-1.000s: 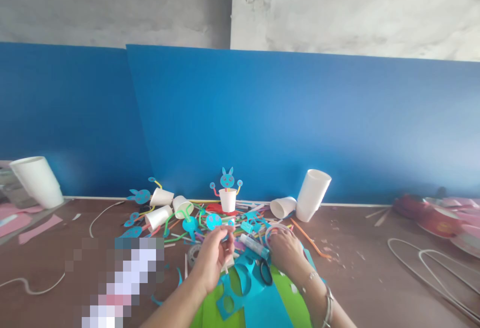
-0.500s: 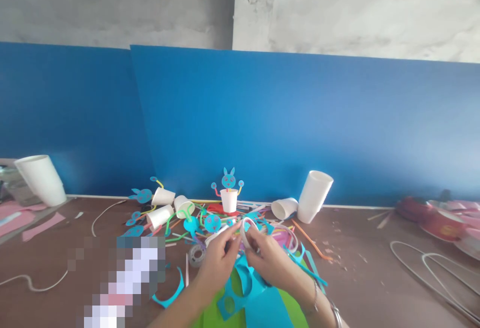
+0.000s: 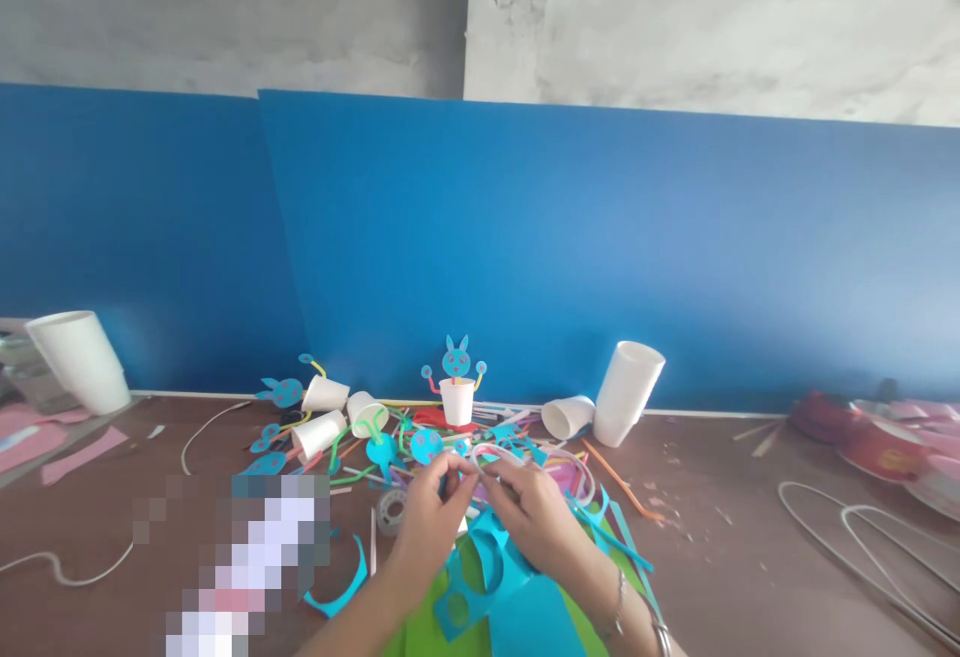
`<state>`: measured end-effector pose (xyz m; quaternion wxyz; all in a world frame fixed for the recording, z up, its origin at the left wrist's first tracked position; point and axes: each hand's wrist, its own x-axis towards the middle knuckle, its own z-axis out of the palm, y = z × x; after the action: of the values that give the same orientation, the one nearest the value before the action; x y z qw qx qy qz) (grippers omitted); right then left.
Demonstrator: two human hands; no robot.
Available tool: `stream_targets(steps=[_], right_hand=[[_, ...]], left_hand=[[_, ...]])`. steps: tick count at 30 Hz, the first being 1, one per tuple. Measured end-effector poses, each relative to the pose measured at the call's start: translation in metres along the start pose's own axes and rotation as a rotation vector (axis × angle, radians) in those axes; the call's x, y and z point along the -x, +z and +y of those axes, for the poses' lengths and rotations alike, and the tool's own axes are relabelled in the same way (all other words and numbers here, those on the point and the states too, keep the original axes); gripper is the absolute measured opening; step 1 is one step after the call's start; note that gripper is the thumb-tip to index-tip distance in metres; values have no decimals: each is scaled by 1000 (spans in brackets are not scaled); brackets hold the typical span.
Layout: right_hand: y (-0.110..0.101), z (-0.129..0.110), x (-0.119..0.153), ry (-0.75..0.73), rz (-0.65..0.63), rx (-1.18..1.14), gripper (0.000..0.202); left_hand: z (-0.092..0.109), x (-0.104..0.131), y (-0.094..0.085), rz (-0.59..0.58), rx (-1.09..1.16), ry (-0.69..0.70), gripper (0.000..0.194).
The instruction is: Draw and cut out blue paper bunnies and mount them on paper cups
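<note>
My right hand (image 3: 532, 502) grips a white ring that looks like a roll of tape (image 3: 487, 450), tilted above the craft pile. Close beside it, my left hand (image 3: 435, 502) has thumb and fingers pinched together at the ring's left side; what they hold is too small to make out. Below both hands lie cut blue paper (image 3: 525, 607) with round holes and green paper (image 3: 420, 627). Another tape roll (image 3: 391, 512) lies by my left wrist. Behind stands a white paper cup with a blue rabbit face (image 3: 456, 364) and two bent arms.
Several decorated cups lie on their sides to the left, one being this paper cup (image 3: 319, 434). A cup stack (image 3: 628, 394) stands at the back right, another (image 3: 81, 362) at far left. A white cable (image 3: 840, 537) curls at right. A blue panel (image 3: 600, 257) borders the table.
The white ring has tipped from nearly upright to flatter. My right fingers have shifted slightly left and down, and my left fingertips now sit closer to them.
</note>
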<state>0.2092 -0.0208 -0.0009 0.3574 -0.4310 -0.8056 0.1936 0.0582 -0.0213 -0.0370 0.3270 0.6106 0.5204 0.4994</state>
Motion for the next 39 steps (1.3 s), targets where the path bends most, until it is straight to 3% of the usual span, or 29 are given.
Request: stream_targets(steps=[5,14,20,22,24,27,29,31,35,37,39], right_hand=[[3,0,-1,-22,59,-59,34],[5,-5,-1,73,101,-256,34],[15,-11,1,230,80,-531,29],[16,-14,3,231,83,-497,29],[15,-14,4,158,149,-260,26],[7,-2,2,-6,250,237,20],[-1,16,0,40,207,453,23],[-8,38,-2,185,179,622,25],[-12,66,1,286,183,674,27],[-10,63,3,285,205,648,22],[-6,50,1,254,246,481,14]], left_hand=[[5,4,-1,-44,-3,86,16],[7,7,-2,-74,64,170,21],[8,17,-6,-14,-15,303,19],[9,18,-5,8,39,305,19],[11,17,-3,17,183,192,21],[17,10,-2,7,508,-110,26],[21,5,-3,-24,687,-257,30],[22,1,-3,-59,800,-333,33],[18,0,-1,-80,908,-372,37],[16,1,1,-87,916,-379,35],[14,1,3,-90,908,-399,34]])
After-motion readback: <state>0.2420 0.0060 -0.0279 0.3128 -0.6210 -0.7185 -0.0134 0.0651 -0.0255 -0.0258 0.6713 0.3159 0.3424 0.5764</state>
